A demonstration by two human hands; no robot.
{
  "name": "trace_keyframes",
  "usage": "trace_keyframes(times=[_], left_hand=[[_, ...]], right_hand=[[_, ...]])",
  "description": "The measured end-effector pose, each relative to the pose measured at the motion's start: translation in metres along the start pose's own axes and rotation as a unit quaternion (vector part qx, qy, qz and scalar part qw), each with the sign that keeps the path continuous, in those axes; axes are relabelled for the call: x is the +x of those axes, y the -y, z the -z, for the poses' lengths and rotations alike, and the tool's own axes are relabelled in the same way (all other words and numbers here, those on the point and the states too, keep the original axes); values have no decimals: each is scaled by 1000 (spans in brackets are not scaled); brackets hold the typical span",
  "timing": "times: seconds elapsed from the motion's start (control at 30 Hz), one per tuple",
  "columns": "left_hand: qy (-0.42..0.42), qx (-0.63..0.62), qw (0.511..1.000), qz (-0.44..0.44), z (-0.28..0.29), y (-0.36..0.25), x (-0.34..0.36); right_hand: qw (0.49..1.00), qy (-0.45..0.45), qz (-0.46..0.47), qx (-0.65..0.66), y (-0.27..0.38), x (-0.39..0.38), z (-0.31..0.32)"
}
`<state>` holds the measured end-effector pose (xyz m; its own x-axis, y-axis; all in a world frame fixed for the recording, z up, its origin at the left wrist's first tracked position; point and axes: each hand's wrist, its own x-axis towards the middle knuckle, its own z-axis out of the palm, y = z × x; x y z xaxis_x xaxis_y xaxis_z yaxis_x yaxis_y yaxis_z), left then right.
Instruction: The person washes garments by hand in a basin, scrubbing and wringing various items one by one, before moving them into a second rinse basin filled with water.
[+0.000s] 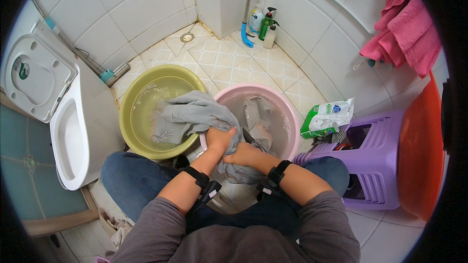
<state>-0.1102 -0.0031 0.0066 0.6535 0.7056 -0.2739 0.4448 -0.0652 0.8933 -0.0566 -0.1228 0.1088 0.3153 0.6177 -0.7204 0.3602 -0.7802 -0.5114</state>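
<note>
A wet grey cloth [197,111] with a dark branch pattern is bunched between my hands. My left hand [219,139] grips it over the near-left rim of the pink basin [294,129]. Just to the right and nearer to me, my right hand [242,155] is also closed on the cloth. One end of the cloth droops into the water of the olive-green basin [125,117], while another part hangs below my hands toward my lap. Inside the pink basin, a light piece of fabric [253,117] lies in cloudy water.
Left of the basins is a toilet [70,136] with its lid up. At the right are a green-and-white packet [326,119], a purple plastic stool [375,165] and a red basin [419,158]. Several bottles [265,26] stand by the far wall, below hanging pink fabric [404,34].
</note>
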Motion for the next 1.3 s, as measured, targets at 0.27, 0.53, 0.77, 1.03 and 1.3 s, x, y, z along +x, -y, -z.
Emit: trace_keyframes(times=[0.27, 0.53, 0.77, 1.03, 1.3], left_hand=[[-49, -19, 998, -47, 0, -12, 4], [185, -404, 882, 161, 31, -45, -19], [216, -271, 928, 137, 24, -41, -50], [238, -367, 871, 223, 34, -72, -66], [222, -468, 843, 145, 64, -95, -56]], right_hand=[[983, -33, 122, 131, -17, 7, 11], [942, -201, 109, 246, 1, -3, 68], [939, -231, 125, 221, 20, -2, 63], [899, -137, 201, 363, 20, 7, 60], [925, -162, 293, 180, 34, -18, 77]])
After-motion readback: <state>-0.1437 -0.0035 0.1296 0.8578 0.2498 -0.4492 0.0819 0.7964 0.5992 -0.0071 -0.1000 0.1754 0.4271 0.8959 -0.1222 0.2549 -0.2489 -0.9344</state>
